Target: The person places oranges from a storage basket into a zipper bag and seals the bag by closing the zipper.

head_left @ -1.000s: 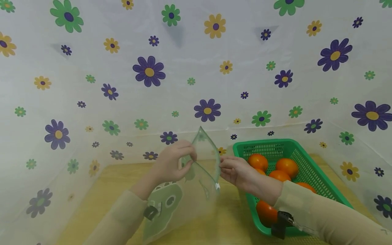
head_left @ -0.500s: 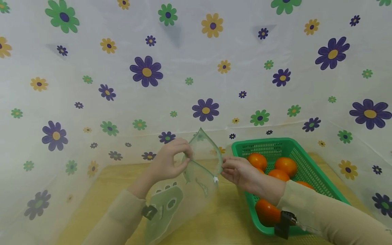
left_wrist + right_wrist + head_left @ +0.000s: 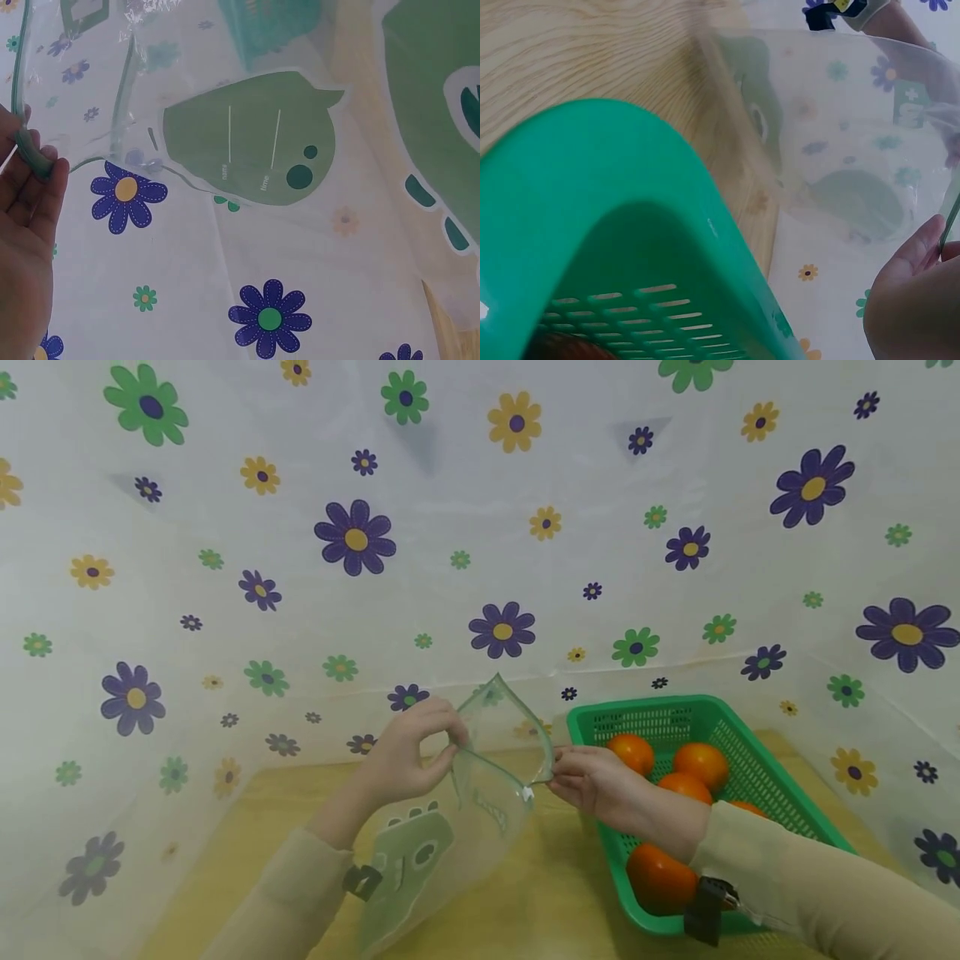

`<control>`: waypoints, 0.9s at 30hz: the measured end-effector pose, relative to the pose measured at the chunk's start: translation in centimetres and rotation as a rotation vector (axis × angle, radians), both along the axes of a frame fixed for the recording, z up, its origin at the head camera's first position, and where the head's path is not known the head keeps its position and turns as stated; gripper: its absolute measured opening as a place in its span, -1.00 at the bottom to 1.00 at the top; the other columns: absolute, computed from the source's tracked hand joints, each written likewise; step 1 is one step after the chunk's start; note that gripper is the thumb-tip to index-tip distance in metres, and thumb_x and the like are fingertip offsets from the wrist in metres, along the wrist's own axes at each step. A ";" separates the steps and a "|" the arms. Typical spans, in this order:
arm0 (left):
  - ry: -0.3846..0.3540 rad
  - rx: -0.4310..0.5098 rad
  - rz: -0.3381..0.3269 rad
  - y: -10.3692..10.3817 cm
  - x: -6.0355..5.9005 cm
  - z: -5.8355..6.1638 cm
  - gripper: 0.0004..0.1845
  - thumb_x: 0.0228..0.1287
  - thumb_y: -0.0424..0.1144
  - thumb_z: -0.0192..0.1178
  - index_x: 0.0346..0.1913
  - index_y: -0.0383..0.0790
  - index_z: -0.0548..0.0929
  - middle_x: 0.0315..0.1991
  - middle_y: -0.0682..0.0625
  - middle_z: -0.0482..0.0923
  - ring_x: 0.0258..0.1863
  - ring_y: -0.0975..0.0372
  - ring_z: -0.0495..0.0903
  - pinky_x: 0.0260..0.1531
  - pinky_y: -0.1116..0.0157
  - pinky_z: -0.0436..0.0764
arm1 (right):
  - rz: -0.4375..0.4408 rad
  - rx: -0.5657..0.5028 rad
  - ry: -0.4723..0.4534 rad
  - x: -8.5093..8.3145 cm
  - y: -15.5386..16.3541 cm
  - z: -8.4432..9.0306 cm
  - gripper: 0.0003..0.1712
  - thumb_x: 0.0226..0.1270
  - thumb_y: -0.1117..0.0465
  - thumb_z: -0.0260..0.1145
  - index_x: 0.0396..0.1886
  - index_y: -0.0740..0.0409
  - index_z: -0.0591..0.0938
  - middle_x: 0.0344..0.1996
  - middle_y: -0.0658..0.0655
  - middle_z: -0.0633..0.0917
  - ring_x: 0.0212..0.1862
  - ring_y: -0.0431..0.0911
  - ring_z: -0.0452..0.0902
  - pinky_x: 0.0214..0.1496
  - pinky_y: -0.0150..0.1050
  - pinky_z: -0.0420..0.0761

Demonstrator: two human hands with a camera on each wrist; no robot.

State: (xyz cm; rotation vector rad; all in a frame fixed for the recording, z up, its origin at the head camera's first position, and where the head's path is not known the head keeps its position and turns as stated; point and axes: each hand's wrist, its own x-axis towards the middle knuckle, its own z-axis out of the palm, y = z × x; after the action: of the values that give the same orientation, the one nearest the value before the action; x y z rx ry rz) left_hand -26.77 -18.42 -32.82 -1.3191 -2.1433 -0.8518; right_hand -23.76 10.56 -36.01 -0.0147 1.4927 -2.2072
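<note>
A person sits at a wooden table [image 3: 247, 827] with both forearms in beige sleeves, holding a clear plastic zip bag [image 3: 450, 827] between the hands. The bag hangs in the middle of the scene, just above the table, its mouth pulled apart at the top and its body running down toward the near edge. It carries green printed shapes and a green strip along the mouth.

The left hand [image 3: 405, 756] is on the left side of the mouth, thumb and fingers curled together and pinching the green rim. In the left wrist view the fingertips [image 3: 41, 161] press the green strip against the thumb, and the bag's green label patch [image 3: 247, 139] fills the middle of that view.

The right hand [image 3: 592, 781] is on the right side of the mouth, its fingers bent and nipping the other rim beside the small white zip slider [image 3: 531, 793]. In the right wrist view only the heel and edge of that hand [image 3: 911, 300] show, so the pinch itself is clear from the head view alone.

Just right of the bag stands a green slotted basket [image 3: 667, 718] on the table, with the right forearm crossing over its near left side. Several oranges [image 3: 701, 764] lie inside it, one of them [image 3: 660, 877] at the near end beside the sleeve. A white cloth with purple, green and yellow flowers [image 3: 352, 535] covers the far wall and both sides
</note>
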 end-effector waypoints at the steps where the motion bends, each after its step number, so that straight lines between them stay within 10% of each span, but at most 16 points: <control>1: -0.004 -0.001 0.005 0.0 0.1 0.0 -0.81 0.14 -0.55 0.24 -0.29 -0.19 0.68 -0.31 0.00 0.68 -0.21 0.16 0.62 -0.06 0.21 0.66 | 0.000 -0.002 -0.003 0.0 0.0 0.0 -0.78 0.55 0.40 0.12 -0.23 0.12 0.67 -0.34 0.00 0.77 -0.28 -0.25 0.74 -0.07 -0.43 0.77; 27: 0.085 0.044 -0.014 -0.8 -0.1 -0.3 -0.77 0.09 -0.59 0.27 -0.31 -0.18 0.68 -0.33 0.03 0.66 -0.24 0.21 0.59 -0.13 0.24 0.64 | 0.015 0.045 0.029 0.0 0.1 -0.9 -0.79 0.55 0.39 0.13 -0.18 0.16 0.69 -0.33 -0.01 0.78 -0.27 -0.26 0.74 -0.04 -0.44 0.76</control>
State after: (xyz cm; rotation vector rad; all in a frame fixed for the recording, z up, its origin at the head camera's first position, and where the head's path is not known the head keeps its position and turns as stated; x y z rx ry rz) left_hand -26.83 -19.24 -33.12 -1.3260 -2.0412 -0.8283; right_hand -23.76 10.62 -36.87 -0.0433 1.5528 -2.1695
